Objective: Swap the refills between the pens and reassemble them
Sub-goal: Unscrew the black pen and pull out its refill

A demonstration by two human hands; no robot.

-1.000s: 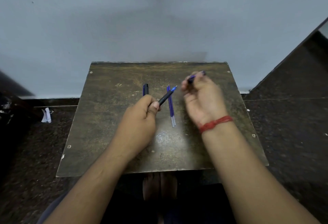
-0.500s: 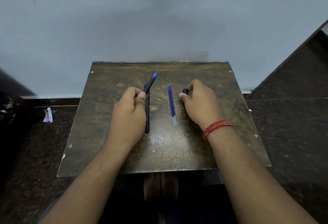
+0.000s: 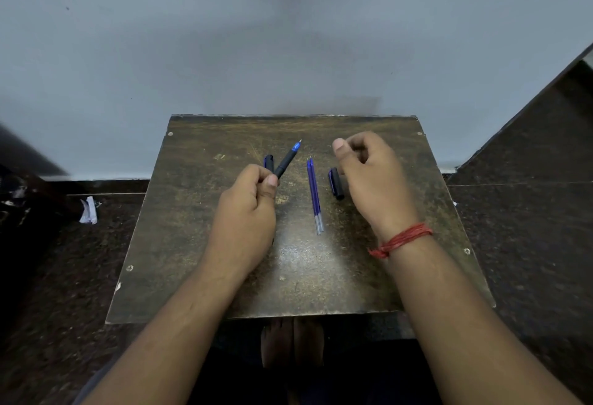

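My left hand (image 3: pixel 247 215) grips a black pen (image 3: pixel 287 160) with a blue tip that points up and to the right. The end of a second dark pen part (image 3: pixel 269 162) shows just behind its knuckles; most of it is hidden. Two blue refills (image 3: pixel 314 194) lie side by side in the middle of the small brown table (image 3: pixel 199 244). A black and blue cap (image 3: pixel 336 183) lies on the table right of the refills. My right hand (image 3: pixel 372 180) hovers just right of the cap with its fingers loosely curled, holding nothing that I can see.
The table stands against a pale wall, on a dark speckled floor. A scrap of white paper (image 3: pixel 88 210) lies on the floor to the left. My bare feet (image 3: pixel 292 340) show under the table's near edge.
My right hand has let go of the cap, which now lies on the table, and has lifted off it. My left hand has tilted the pen further to the right.
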